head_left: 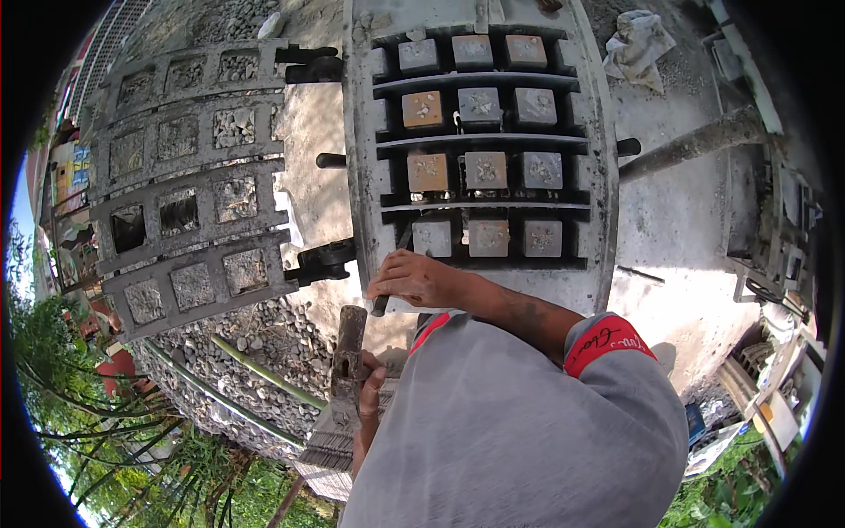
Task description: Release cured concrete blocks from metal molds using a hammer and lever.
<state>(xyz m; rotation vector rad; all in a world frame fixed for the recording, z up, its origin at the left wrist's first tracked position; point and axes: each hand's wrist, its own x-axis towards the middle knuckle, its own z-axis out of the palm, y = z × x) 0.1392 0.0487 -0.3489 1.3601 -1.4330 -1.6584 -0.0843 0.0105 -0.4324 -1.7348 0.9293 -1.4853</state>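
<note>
Head view: the right hand [407, 276] is gripping a dark bar [380, 305] over the mould [600, 189], the left hand [373, 389] holding a hammer [345, 374]

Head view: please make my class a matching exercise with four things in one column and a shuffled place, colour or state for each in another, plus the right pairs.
Column one
1. Right hand
2. Crumpled sack
3. Sleeve band
4. Left hand

Column two
A. Red
B. Holding a hammer-like tool
C. Gripping a thin dark bar
D. On the ground, upper right of the picture

Right pairs: 1-C, 2-D, 3-A, 4-B
</note>
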